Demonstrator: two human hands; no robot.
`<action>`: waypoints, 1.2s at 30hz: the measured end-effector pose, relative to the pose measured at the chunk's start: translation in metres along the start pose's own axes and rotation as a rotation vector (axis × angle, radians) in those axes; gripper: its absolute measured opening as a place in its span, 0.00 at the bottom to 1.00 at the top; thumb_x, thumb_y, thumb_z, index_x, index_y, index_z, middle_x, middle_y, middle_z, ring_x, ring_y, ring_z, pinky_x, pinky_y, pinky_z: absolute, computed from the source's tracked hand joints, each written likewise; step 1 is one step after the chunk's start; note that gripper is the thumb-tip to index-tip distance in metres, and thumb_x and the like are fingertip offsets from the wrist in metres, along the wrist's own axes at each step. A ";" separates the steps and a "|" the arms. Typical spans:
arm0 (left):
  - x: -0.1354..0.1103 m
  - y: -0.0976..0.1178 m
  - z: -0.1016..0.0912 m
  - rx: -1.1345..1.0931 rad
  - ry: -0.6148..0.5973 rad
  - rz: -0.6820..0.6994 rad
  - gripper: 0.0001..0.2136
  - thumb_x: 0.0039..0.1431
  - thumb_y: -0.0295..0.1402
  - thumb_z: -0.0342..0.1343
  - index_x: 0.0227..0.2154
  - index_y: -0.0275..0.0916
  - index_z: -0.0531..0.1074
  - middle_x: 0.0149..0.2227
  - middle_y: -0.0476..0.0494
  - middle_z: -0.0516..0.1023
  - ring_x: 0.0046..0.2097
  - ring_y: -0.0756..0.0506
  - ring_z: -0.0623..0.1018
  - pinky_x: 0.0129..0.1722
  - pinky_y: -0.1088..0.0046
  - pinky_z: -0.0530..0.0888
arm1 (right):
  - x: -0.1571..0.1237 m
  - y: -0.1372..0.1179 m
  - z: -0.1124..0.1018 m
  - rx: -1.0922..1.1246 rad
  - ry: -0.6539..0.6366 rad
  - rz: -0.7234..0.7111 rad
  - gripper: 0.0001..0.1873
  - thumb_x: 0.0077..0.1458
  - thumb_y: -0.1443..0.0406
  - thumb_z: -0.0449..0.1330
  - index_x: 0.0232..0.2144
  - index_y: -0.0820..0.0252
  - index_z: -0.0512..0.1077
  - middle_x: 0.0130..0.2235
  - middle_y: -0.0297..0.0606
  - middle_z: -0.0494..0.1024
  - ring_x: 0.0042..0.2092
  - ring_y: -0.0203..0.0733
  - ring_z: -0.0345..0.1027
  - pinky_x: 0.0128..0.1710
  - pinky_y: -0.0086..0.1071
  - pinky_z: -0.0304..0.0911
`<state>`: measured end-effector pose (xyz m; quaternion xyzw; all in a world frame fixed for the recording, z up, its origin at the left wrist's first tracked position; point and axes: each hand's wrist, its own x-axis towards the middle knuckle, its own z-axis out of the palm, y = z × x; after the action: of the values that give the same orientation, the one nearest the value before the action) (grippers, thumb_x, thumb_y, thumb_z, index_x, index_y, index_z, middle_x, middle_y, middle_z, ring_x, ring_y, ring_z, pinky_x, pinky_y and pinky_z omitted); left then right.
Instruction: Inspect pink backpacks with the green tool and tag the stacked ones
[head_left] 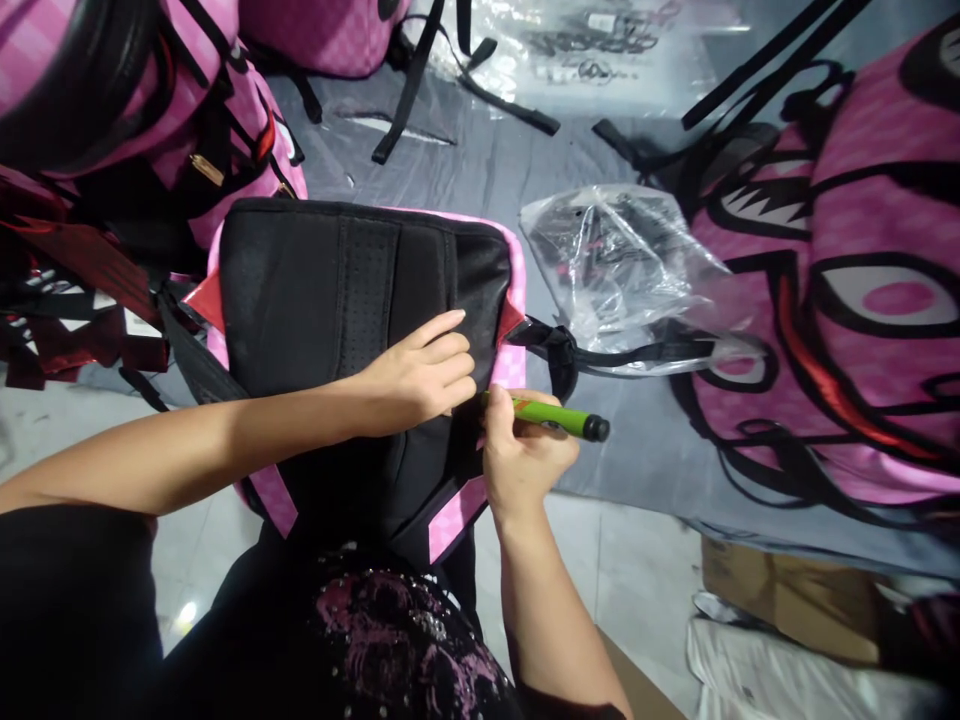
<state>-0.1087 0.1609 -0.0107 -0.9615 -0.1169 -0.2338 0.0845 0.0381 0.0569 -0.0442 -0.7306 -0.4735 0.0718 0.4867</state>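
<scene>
A pink checkered backpack [513, 362] lies back-up in front of me, its black padded back panel [322, 300] facing the camera. My left hand [424, 372] rests flat on the right part of that panel, fingers together. My right hand [525, 455] grips a green pen-like tool [559, 417] with a black end, its tip at the backpack's right edge, just below my left fingers. A black strap [600, 355] runs from the backpack's right corner toward the right.
A crumpled clear plastic bag [622, 260] lies right of the backpack on a grey sheet [480, 160]. More pink backpacks sit at the right [862, 300], top left [150, 110] and top [322, 35]. Cardboard [787, 595] lies on the pale floor at lower right.
</scene>
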 end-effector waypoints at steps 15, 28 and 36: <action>-0.001 -0.002 0.006 -0.016 -0.010 -0.010 0.11 0.66 0.35 0.49 0.28 0.38 0.70 0.29 0.50 0.70 0.42 0.47 0.72 0.64 0.56 0.65 | -0.005 0.003 0.001 0.093 -0.029 0.146 0.14 0.57 0.55 0.62 0.32 0.61 0.72 0.26 0.36 0.76 0.24 0.39 0.70 0.25 0.33 0.67; 0.001 0.001 0.004 0.040 -0.073 -0.005 0.12 0.66 0.37 0.49 0.31 0.39 0.73 0.30 0.48 0.73 0.42 0.45 0.73 0.64 0.56 0.63 | -0.003 0.004 0.004 0.145 -0.020 0.099 0.15 0.55 0.55 0.63 0.31 0.62 0.73 0.23 0.35 0.73 0.21 0.38 0.67 0.22 0.32 0.65; 0.027 -0.006 -0.026 0.072 -0.448 0.061 0.10 0.58 0.37 0.60 0.38 0.35 0.76 0.37 0.41 0.80 0.45 0.41 0.76 0.52 0.60 0.66 | -0.009 0.008 -0.004 0.170 0.091 0.116 0.18 0.50 0.52 0.66 0.29 0.63 0.74 0.24 0.38 0.75 0.23 0.44 0.70 0.25 0.36 0.68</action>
<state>-0.0982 0.1664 0.0255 -0.9888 -0.1121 -0.0077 0.0979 0.0410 0.0467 -0.0516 -0.7153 -0.4000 0.1064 0.5631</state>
